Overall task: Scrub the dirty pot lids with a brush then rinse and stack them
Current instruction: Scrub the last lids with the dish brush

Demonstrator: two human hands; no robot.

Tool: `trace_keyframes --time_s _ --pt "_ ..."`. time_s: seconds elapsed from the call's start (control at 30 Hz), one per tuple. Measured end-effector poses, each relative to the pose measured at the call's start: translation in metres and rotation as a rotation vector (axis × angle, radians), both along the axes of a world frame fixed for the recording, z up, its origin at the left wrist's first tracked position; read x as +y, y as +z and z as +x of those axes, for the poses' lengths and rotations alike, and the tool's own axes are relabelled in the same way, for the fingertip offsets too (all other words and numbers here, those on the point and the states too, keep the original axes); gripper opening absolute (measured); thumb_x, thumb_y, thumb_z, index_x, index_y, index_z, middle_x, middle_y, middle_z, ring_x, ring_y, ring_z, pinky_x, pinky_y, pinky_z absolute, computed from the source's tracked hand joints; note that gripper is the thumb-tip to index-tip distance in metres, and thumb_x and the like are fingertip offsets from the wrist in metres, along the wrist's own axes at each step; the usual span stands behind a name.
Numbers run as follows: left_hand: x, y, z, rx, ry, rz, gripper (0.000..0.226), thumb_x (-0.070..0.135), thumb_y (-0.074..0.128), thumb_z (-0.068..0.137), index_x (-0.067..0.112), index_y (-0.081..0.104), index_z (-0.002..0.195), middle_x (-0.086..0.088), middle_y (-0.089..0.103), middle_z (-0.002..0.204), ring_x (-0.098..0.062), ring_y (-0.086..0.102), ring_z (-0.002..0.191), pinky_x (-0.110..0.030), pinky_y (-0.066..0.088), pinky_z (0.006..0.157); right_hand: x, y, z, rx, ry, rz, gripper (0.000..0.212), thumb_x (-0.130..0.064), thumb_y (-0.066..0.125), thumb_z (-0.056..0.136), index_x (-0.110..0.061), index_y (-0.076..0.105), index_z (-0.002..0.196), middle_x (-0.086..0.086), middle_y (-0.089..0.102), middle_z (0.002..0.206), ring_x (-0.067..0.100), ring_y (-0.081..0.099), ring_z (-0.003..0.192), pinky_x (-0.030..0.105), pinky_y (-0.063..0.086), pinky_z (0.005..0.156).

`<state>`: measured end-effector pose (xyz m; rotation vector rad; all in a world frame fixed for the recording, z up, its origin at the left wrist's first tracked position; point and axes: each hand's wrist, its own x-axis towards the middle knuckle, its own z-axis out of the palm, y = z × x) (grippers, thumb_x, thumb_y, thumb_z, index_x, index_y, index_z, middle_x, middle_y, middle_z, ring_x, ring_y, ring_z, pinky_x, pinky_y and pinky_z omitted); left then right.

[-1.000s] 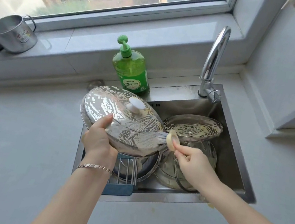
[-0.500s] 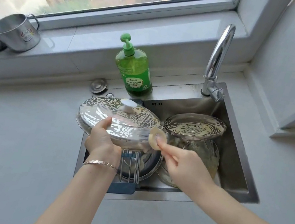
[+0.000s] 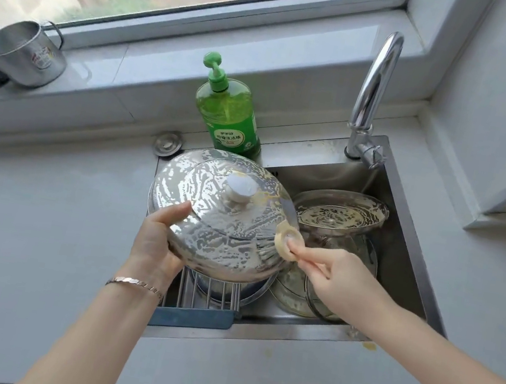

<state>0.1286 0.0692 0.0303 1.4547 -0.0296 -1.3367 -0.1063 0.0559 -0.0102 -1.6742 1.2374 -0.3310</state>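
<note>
My left hand (image 3: 155,239) grips the left rim of a large steel pot lid (image 3: 208,211) with a white knob, tilted toward me above the sink and streaked with soapy foam. My right hand (image 3: 327,278) holds a small brush (image 3: 283,242) with a round cream head, its bristles pressed against the lid's right edge. A second foamy steel lid (image 3: 342,211) lies on top of a glass lid (image 3: 345,251) in the sink's right half.
The steel sink (image 3: 413,225) holds a wire rack with a blue end (image 3: 191,314) under the held lid. A green soap bottle (image 3: 230,117) and a tap (image 3: 374,91) stand behind the sink. Metal mugs (image 3: 23,53) sit on the windowsill at left. A drain plug (image 3: 168,145) lies on the counter.
The lid first flattened, then tipped back up toward me and rose slightly. The brush slid left along its lower right rim and came back to the right edge.
</note>
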Motion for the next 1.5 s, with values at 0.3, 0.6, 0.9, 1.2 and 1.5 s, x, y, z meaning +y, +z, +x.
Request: trace_keyframes --time_s 0.3,0.6,0.9,1.2,1.5 --pt "0.006 -0.010 0.000 -0.012 -0.117 -0.029 0.018 0.006 0.057 0.075 0.001 0.063 0.092 -0.017 0.070 0.090 -0.034 0.065 0.085 -0.048 0.050 0.088 -0.003 0.000 -0.006 -0.036 -0.022 0.054 0.034 -0.017 0.051 0.095 -0.032 0.059 0.124 -0.014 0.067 0.109 0.007 0.063 0.099 0.022 0.046 0.091" --pt "0.015 -0.011 -0.002 -0.035 -0.320 -0.056 0.018 0.008 0.063 0.066 0.002 0.068 0.081 -0.014 0.073 0.078 -0.029 0.070 0.067 -0.035 0.059 0.059 -0.023 -0.004 -0.014 0.072 -0.004 0.045 0.032 -0.021 0.050 0.096 -0.043 0.055 0.119 -0.032 0.061 0.068 -0.010 0.058 0.069 0.008 0.041 0.064" --pt "0.016 -0.014 0.006 -0.059 -0.384 -0.082 0.032 0.011 0.070 0.057 0.000 0.071 0.087 -0.017 0.072 0.089 -0.033 0.069 0.080 -0.046 0.056 0.081 -0.027 -0.012 -0.024 0.064 -0.074 0.096 0.034 -0.019 0.048 0.096 -0.037 0.052 0.125 -0.019 0.071 0.088 0.000 0.064 0.080 0.018 0.049 0.072" --pt "0.022 -0.014 0.002 -0.032 -0.579 -0.135 0.050 0.015 0.078 0.046 0.003 0.072 0.094 -0.021 0.070 0.094 -0.036 0.069 0.082 -0.043 0.058 0.072 -0.050 0.009 -0.019 0.033 -0.110 0.060 0.034 -0.017 0.050 0.095 -0.029 0.056 0.127 0.000 0.066 0.117 0.023 0.060 0.109 0.038 0.046 0.098" --pt "0.016 -0.003 0.009 -0.112 -0.507 -0.189 0.028 0.008 0.071 0.050 0.008 0.074 0.077 -0.014 0.072 0.078 -0.030 0.070 0.069 -0.038 0.059 0.060 -0.058 -0.006 -0.030 0.083 -0.179 0.198 0.035 -0.019 0.047 0.097 -0.028 0.052 0.130 -0.012 0.048 0.058 0.004 0.035 0.049 0.010 0.027 0.041"
